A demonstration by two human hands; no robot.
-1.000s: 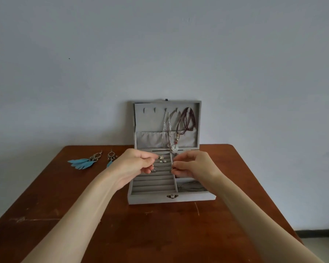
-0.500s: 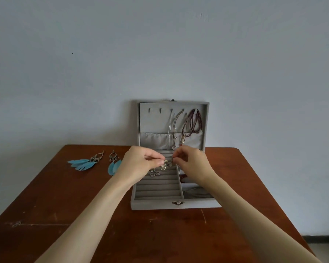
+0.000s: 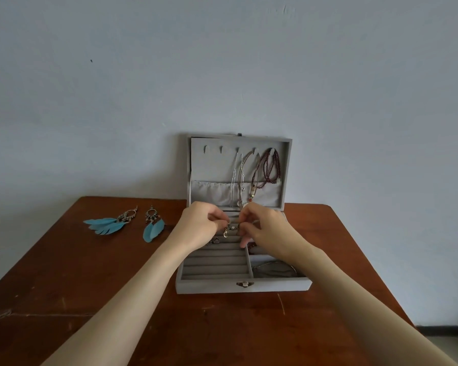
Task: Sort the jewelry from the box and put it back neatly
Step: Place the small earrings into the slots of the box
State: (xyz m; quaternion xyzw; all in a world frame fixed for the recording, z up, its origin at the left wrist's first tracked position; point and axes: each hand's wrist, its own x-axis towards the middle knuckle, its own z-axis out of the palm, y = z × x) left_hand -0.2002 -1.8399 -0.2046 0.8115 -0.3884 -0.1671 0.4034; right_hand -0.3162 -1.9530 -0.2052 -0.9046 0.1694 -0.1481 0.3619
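Observation:
A grey jewelry box stands open on the table, its lid upright against the wall. Over the back of its ring rows, my left hand and my right hand pinch a small metal earring between their fingertips; a gold hook dangles from it. Silver chains and a dark red bead strand hang from the lid's hooks. A small ring or earring lies in the rows beside my left hand. Thin wire pieces lie in the right compartment.
Two blue feather earrings lie on the brown wooden table left of the box. A pale wall rises right behind the table. The table's right edge drops to a grey floor.
Both hands came together over the ring rows and lifted a small earring between their fingertips. The view shifted slightly, so the box sits further right in the frame.

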